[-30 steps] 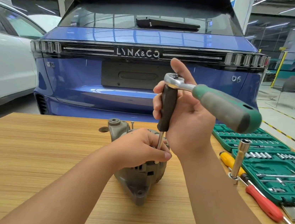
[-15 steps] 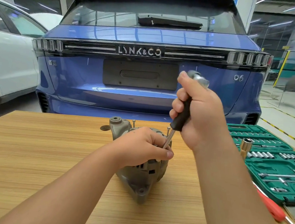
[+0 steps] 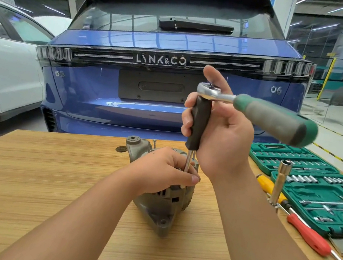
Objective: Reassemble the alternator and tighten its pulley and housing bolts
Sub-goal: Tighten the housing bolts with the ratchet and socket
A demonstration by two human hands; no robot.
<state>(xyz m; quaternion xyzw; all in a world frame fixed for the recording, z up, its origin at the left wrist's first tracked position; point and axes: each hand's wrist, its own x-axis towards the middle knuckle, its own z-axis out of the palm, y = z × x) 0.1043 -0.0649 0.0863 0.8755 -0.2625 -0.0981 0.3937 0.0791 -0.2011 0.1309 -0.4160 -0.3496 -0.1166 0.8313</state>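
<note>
Left hand [image 3: 165, 172] clamps alternator [image 3: 161, 204]; right hand [image 3: 219, 135] grips driver handle [image 3: 198, 124], ratchet [image 3: 255, 112] pointing 3 o'clock. Keep shaft vertical.

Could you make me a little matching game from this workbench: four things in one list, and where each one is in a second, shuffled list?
Things:
1. ratchet
2. alternator
3. red screwdriver
4. tall socket

Places:
A. standing upright on the table beside the tool case
B. lying on the table at the near right
C. under the left hand
D. held up in the right hand

Pairs: 1-D, 2-C, 3-B, 4-A. The left hand steadies the alternator on the table; the right hand grips the black driver handle with the ratchet on top.
</note>
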